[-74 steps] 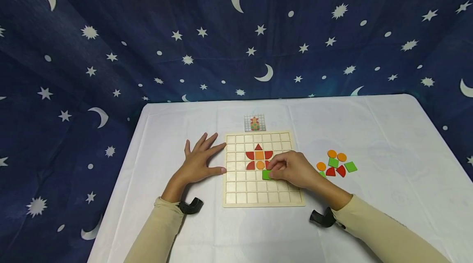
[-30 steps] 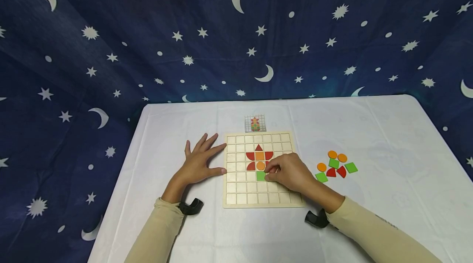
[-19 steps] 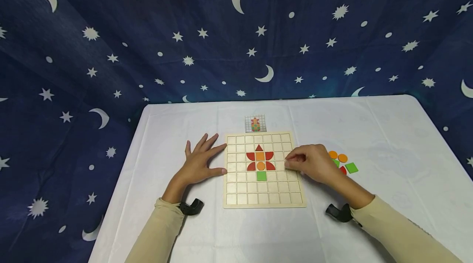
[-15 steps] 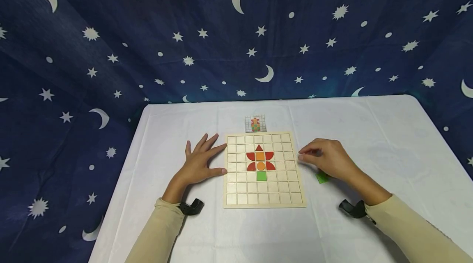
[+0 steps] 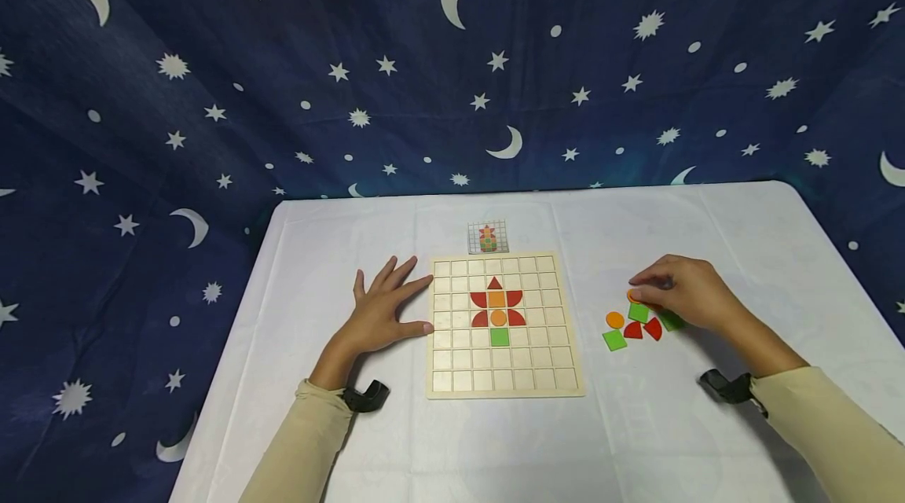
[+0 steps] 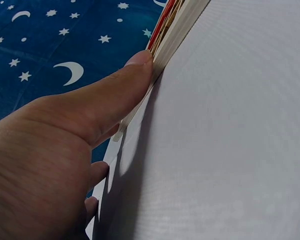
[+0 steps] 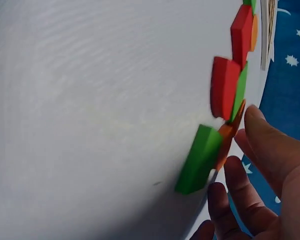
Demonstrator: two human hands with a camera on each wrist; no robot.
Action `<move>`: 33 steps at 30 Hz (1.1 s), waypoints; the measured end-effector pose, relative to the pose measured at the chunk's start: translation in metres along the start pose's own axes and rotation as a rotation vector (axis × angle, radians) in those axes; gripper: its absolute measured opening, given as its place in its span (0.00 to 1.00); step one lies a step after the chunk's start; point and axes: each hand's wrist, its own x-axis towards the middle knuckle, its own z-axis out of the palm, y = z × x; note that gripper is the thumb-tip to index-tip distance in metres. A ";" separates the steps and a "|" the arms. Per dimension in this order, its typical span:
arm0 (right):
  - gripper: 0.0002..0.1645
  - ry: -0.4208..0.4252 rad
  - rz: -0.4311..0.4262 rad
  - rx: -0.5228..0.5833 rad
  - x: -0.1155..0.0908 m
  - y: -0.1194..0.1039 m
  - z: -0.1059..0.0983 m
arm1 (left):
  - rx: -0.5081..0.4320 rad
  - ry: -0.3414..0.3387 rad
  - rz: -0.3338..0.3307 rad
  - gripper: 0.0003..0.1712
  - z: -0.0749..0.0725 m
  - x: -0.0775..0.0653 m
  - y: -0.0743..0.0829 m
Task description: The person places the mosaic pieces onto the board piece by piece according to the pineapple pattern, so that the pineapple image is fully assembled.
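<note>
My left hand (image 5: pixel 382 310) lies with spread fingers at the left edge of a wooden grid board (image 5: pixel 452 381). In the left wrist view the thumb (image 6: pixel 120 92) touches the board's side. On the board stands a figure: a red triangle (image 5: pixel 494 283), an orange square (image 5: pixel 497 299), red quarter-round tiles (image 5: pixel 515 298), an orange disc (image 5: pixel 498 317) and a green square (image 5: pixel 500 337). My right hand (image 5: pixel 696 295) is over the loose tiles, thumb and fingers at a far orange disc (image 5: pixel 632 296). In the right wrist view the thumb and fingers stand apart beside the orange discs (image 7: pixel 224 145).
Loose on the white table (image 5: pixel 509 448), right of the board, lie green squares (image 5: pixel 614 340), red quarter-rounds (image 5: pixel 633 330) and another orange disc (image 5: pixel 615 320). A small pattern card (image 5: pixel 488 237) sits behind the board. A starry blue cloth (image 5: pixel 396 31) hangs at the back.
The green square was set on the board below the orange disc and let go. My right hand then moved right to the loose tiles; the left hand stayed put.
</note>
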 end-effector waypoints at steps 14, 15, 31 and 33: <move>0.06 -0.035 -0.015 0.021 0.000 0.003 0.000 | 0.015 -0.006 -0.007 0.49 0.000 0.001 -0.001; 0.06 -0.046 -0.007 0.021 0.000 0.002 -0.001 | 0.013 -0.006 -0.008 0.49 0.000 0.001 0.000; 0.11 -0.008 -0.021 0.135 -0.003 -0.017 -0.001 | 0.004 -0.005 -0.011 0.48 0.000 0.001 0.000; 0.08 -0.020 -0.033 0.173 -0.004 -0.024 0.001 | 0.007 -0.005 -0.011 0.49 0.000 0.001 0.000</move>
